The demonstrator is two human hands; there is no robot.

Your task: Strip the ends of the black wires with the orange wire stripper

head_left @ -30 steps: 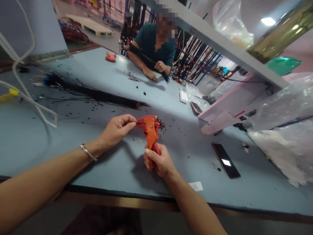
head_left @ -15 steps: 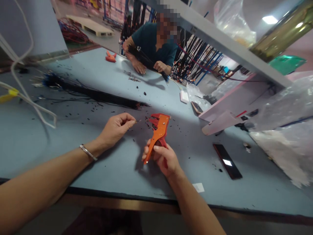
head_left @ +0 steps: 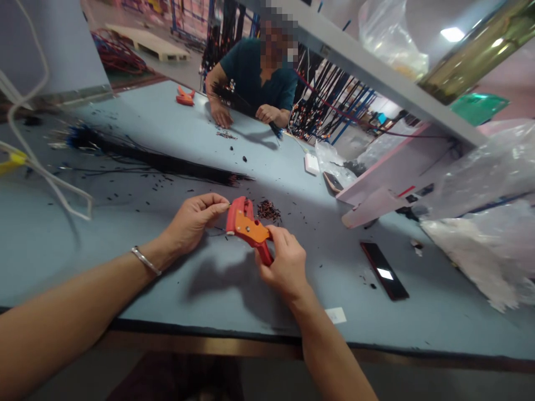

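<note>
My right hand is closed around the handles of a red and orange wire stripper, held above the table. Its head points up and to the left, right beside the fingertips of my left hand. Those fingers pinch a thin wire, mostly hidden behind the fingers and the tool's head. Beyond the tool lies a small pile of dark cut bits. A bundle of black wires stretches across the table behind my left hand.
Across the table sits a co-worker holding black wires, with another orange tool nearby. A phone, a white label and plastic bags lie to the right. A white cable hangs at left.
The wire stripper has turned and moved left, so its head now meets the left fingertips. The right hand has rolled over with its back upward. The pile of cut bits has come into view.
</note>
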